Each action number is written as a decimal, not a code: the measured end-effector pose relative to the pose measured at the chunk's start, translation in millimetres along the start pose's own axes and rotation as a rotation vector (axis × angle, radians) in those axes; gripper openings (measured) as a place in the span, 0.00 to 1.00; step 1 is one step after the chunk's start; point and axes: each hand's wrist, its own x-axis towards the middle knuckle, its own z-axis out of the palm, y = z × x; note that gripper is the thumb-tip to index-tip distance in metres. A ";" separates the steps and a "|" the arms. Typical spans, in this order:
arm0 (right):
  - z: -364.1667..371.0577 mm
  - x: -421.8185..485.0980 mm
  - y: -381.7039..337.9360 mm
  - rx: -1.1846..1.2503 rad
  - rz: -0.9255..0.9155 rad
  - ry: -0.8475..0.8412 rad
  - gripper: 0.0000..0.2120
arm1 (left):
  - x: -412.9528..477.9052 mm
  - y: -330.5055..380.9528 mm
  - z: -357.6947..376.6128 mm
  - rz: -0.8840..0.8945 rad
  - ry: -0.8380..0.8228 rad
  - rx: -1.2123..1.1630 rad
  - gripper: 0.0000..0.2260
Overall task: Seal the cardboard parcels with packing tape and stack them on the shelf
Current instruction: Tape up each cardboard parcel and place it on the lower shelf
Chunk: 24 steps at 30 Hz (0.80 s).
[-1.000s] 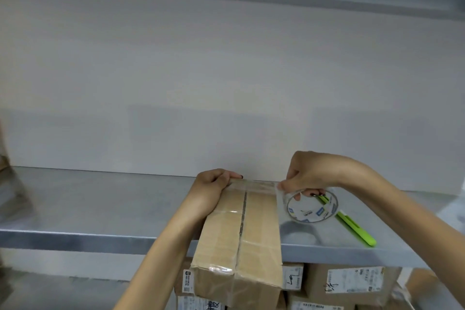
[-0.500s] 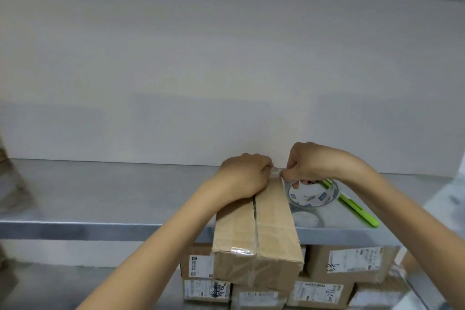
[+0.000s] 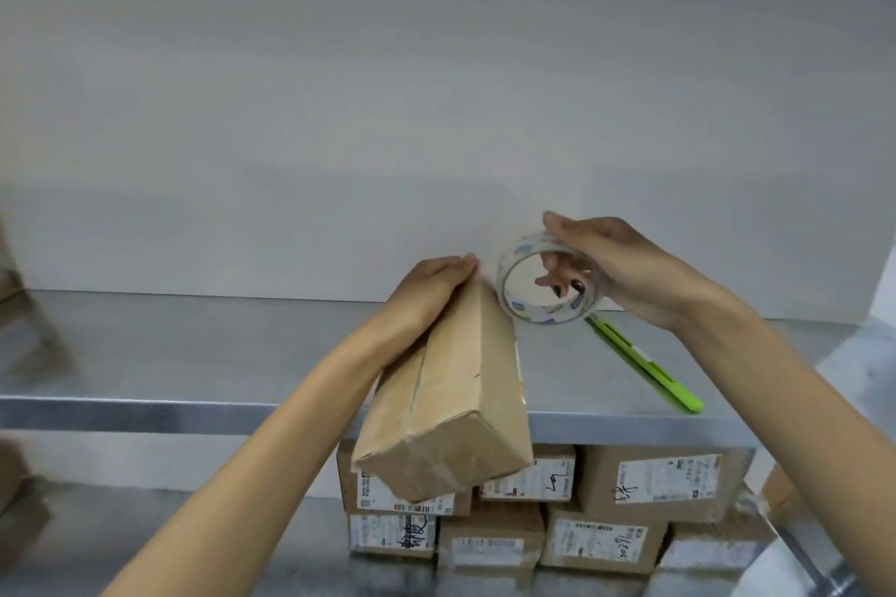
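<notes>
A long brown cardboard parcel (image 3: 456, 402) lies on the metal shelf (image 3: 194, 354), tilted onto one long edge, its near end jutting past the shelf's front edge. Clear tape runs along its seam. My left hand (image 3: 431, 291) grips the parcel's far end from above. My right hand (image 3: 616, 267) holds a roll of clear packing tape (image 3: 543, 286) upright in the air just right of the parcel's far end, fingers through the core.
A green utility knife (image 3: 645, 361) lies on the shelf to the right of the parcel. Several labelled cardboard boxes (image 3: 645, 485) are stacked on the lower shelf below. A white wall backs the shelf. Brown boxes show blurred at the far left edge.
The tape roll has come away from the parcel and risen off the shelf in my right hand. My left hand has tipped the parcel from flat onto its edge.
</notes>
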 end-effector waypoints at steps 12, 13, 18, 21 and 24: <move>38.5 55.7 -75.7 -0.692 0.023 -0.027 0.22 | -9.1 -21.3 28.2 0.227 0.000 -0.535 0.21; 39.8 57.4 -75.4 -0.704 0.021 -0.019 0.22 | -11.3 -23.4 25.8 0.238 -0.044 -0.514 0.23; 26.8 55.6 -75.5 -0.596 0.077 -0.037 0.24 | -7.5 -30.4 22.2 0.222 -0.016 -0.447 0.18; 8.5 46.3 -70.2 -0.480 0.062 0.013 0.24 | -4.9 -28.5 22.3 0.225 0.037 -0.413 0.16; 4.6 31.5 -56.3 -0.301 0.047 -0.119 0.25 | -7.8 -29.1 24.7 0.241 0.028 -0.409 0.24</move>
